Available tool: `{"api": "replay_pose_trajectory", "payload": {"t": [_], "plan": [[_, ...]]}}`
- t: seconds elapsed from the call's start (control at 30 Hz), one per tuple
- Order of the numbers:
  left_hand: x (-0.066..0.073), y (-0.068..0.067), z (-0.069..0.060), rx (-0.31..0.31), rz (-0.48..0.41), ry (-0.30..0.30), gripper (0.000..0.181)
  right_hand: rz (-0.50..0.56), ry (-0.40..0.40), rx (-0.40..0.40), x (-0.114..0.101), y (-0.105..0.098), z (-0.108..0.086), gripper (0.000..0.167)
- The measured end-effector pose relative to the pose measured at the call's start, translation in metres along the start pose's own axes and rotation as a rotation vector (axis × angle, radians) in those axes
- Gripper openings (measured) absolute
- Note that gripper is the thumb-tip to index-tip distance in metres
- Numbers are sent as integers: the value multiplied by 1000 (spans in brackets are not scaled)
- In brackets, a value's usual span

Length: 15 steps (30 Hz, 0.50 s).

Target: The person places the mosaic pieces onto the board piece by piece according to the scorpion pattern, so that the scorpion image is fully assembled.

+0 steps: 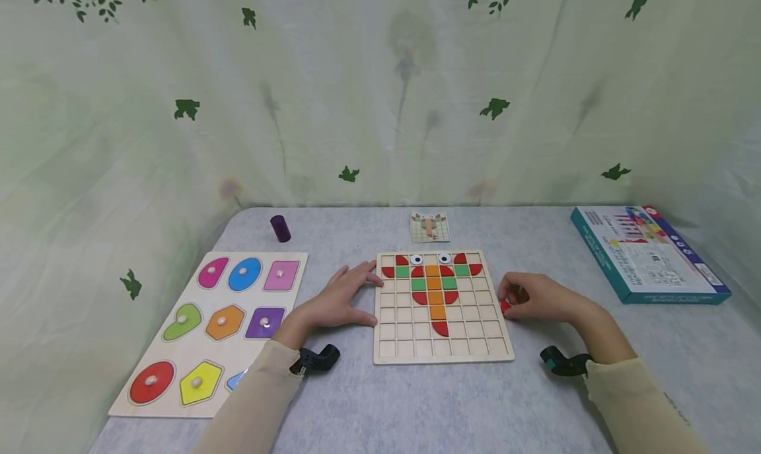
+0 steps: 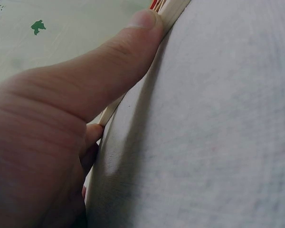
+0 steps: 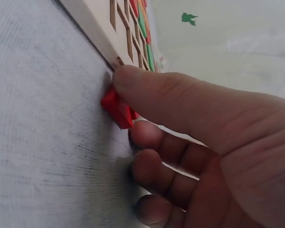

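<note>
A wooden grid board (image 1: 404,351) lies on the table, with red, green and orange pieces and two eye pieces forming a figure in its upper part. At its left edge, my left hand (image 1: 341,300) rests with thumb and fingers spread; in the left wrist view the thumb (image 2: 128,50) touches the board's side. Just off the board's right edge, my right hand (image 1: 538,298) has its fingers curled and pinches a small red piece (image 3: 118,108) between thumb and fingers, close to the tabletop. Behind the board lies a small picture card (image 1: 430,228) with a similar figure.
A shape puzzle board (image 1: 228,279) with knobbed pieces lies at the left, partly under my left forearm. A dark purple cylinder (image 1: 281,228) is behind it. At the back right lies a teal-edged box (image 1: 651,256). A leaf-patterned curtain (image 1: 380,97) hangs behind the table.
</note>
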<state>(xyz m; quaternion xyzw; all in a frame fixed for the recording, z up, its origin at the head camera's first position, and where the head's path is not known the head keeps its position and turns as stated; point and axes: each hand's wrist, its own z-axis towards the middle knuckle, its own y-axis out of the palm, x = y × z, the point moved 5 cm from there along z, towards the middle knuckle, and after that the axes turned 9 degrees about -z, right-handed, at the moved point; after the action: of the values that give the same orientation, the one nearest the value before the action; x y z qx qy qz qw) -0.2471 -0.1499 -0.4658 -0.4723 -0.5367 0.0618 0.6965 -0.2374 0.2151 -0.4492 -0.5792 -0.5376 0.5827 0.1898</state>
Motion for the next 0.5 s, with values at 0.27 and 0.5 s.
{"api": "replay_pose_trajectory", "payload": {"t": [0.27,0.5], "plan": [[-2,0,0,4,8,3,67,20,-28,37,0,-3,1,16],[-2,1,0,2,6,-5,67,57,-43,68,-5,-8,-2,13]]}}
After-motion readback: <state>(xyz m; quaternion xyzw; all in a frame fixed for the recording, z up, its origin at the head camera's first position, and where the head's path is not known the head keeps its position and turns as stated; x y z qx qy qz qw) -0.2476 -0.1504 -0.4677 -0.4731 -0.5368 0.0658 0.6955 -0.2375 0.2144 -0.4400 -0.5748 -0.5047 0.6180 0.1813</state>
